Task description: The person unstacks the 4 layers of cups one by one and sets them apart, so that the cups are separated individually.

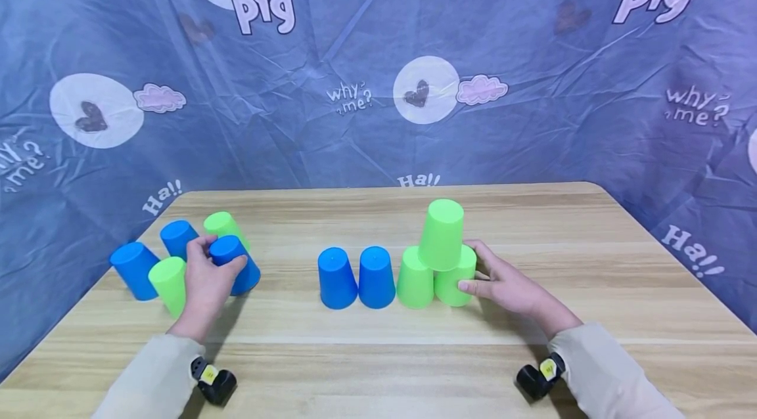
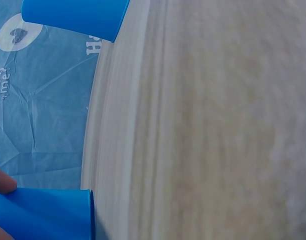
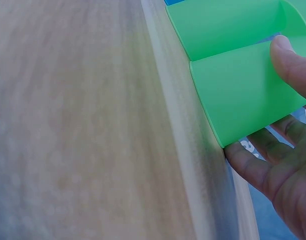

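Note:
My left hand pinches an upside-down blue cup between thumb and fingers, on the left side of the table. In the left wrist view the fingertips press that blue cup near its base, its rim close to the wood. On the right, my right hand holds the outer side of a green cup, thumb in front and fingers curving behind. A second green cup stands beside it, and a third green cup sits upside down across both. The right wrist view shows the thumb on the green cup.
Two upside-down blue cups, one left and one right, stand mid-table beside the green stack. Around my left hand are two more blue cups and two green cups. A blue patterned cloth hangs behind the wooden table.

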The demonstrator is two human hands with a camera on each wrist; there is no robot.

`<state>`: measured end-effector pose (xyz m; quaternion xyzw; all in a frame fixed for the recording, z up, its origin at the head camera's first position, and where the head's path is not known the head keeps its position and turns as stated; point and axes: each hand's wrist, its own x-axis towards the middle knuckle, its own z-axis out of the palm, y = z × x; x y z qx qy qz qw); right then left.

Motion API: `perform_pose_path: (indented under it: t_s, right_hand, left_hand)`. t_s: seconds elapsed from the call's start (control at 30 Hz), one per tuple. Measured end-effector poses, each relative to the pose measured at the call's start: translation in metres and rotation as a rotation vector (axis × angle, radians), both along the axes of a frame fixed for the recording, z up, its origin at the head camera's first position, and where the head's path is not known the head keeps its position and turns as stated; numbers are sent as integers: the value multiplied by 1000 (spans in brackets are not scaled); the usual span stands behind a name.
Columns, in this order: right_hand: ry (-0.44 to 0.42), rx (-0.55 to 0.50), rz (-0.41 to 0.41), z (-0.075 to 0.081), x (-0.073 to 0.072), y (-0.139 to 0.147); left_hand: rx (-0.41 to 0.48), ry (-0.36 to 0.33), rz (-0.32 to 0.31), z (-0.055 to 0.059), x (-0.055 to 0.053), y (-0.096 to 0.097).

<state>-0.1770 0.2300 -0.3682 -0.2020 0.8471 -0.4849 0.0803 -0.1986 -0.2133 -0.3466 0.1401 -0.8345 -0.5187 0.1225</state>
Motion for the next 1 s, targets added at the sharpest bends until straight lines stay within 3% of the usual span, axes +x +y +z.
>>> perform_pose_path:
  t_s: [0.4,0.63,0.83,1.0]
  right_hand:
    - [12,-5,6,0,0,1]
    - [33,-13,33,0,1,0]
    - [30,-10,31,2,2,1]
    - [34,-11,35,1,2,1]
  left_hand:
    - [11,-14,8,-3,-1,-2]
    - [5,19,18,0,1,-2]
    - [-47,108,26,6,6,2]
    - [-99,284,23,10,11,11]
